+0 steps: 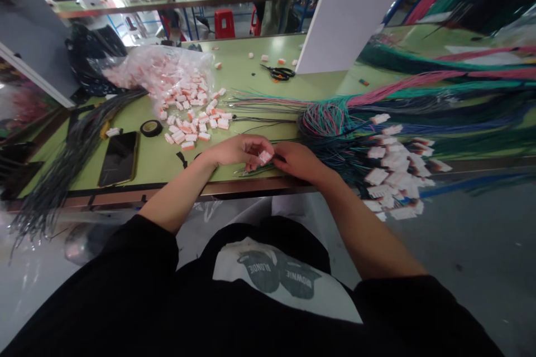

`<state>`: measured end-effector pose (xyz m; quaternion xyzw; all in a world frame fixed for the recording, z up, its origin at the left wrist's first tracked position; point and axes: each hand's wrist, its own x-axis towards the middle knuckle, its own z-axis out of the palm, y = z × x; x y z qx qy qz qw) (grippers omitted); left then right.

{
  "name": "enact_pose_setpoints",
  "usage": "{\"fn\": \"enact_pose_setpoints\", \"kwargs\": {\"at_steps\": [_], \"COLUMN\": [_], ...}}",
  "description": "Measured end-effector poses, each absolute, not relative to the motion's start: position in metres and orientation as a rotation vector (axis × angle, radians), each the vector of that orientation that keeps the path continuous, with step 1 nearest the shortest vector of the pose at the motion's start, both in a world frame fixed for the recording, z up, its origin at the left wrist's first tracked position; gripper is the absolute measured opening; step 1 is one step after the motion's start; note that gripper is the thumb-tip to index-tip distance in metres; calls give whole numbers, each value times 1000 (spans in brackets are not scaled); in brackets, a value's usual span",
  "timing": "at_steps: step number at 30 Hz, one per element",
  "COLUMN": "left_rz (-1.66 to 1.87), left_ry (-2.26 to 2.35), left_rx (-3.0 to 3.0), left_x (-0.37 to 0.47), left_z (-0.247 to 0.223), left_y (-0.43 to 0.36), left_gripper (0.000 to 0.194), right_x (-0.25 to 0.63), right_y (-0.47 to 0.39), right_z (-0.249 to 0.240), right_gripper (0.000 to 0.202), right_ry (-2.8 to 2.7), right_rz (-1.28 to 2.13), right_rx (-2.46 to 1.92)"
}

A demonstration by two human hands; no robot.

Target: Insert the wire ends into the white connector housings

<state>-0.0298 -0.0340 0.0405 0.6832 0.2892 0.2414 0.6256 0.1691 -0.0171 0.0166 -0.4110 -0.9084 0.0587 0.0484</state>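
The left hand [238, 152] pinches 1 connector [265, 157] steadily, best kept still while the right hand [298, 160], fingers nearly closed, works beside it, its grip unclear.

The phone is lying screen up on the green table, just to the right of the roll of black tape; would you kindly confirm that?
Not quite: the head view shows the phone to the left of the tape. It does lie screen up on the green table.

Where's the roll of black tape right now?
In the head view, the black tape roll lies on the table's left side, between the phone and the white-and-orange connectors.
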Motion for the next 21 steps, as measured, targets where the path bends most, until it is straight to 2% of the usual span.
{"fn": "enact_pose_setpoints", "kwargs": {"at_steps": [5, 8, 12, 16, 21], "left_rz": [778, 703, 663, 758, 803], "left_ry": [736, 756, 876, 901, 765], "left_rx": [1610, 1583, 1466, 1308, 1193], "left_x": [-30, -29, -26, -24, -24], "left_z": [45, 43, 37, 30, 24], "left_y": [-38, -37, -32, -26, -22], "left_gripper": [22, 23, 25, 31, 33], "right_x": [166, 159, 150, 147, 154], "right_y": [-7, -2, -13, -32, -42], "right_z": [10, 12, 29, 42, 40], "right_gripper": [19, 19, 20, 17, 15], "right_ry": [-2096, -1809, -1815, -1962, -2011], "right_rz": [252, 439, 692, 516, 216], "right_rx": [-1494, -1288, -1018, -930, -1040]}}
